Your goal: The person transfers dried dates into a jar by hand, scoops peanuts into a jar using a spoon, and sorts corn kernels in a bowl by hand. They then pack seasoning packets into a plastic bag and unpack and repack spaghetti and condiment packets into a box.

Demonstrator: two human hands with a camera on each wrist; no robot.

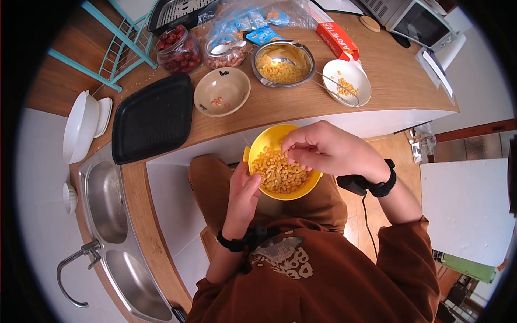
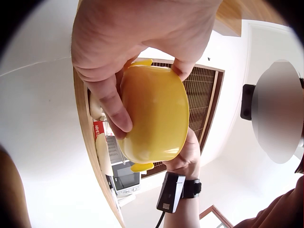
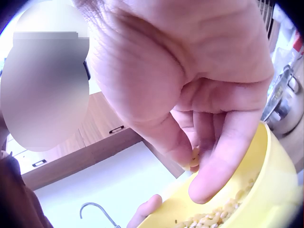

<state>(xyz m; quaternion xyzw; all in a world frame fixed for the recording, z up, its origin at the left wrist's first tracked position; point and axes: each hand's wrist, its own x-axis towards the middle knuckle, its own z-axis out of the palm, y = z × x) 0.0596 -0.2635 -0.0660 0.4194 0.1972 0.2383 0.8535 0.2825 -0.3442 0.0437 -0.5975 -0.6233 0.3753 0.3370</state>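
Note:
A yellow bowl [image 1: 309, 189] with small side handles holds a heap of corn kernels [image 1: 280, 172]. My left hand [image 1: 243, 195] grips the bowl at its side, thumb at the rim; in the left wrist view its fingers [image 2: 111, 102] curve along the outer wall. Over the bowl's far right part is my right hand [image 1: 328, 148], fingers bent downward. In the right wrist view its thumb and fingers pinch a yellow kernel [image 3: 194, 159] above the heap.
On the counter stand a steel bowl [image 1: 258, 56] of yellow kernels, a white bowl [image 1: 362, 81] with a few kernels and a whisk-like wire tool, a beige bowl [image 1: 223, 86], a black tray [image 1: 153, 118] and a jar of red fruit [image 1: 177, 51]. The sink [image 1: 107, 199] lies left.

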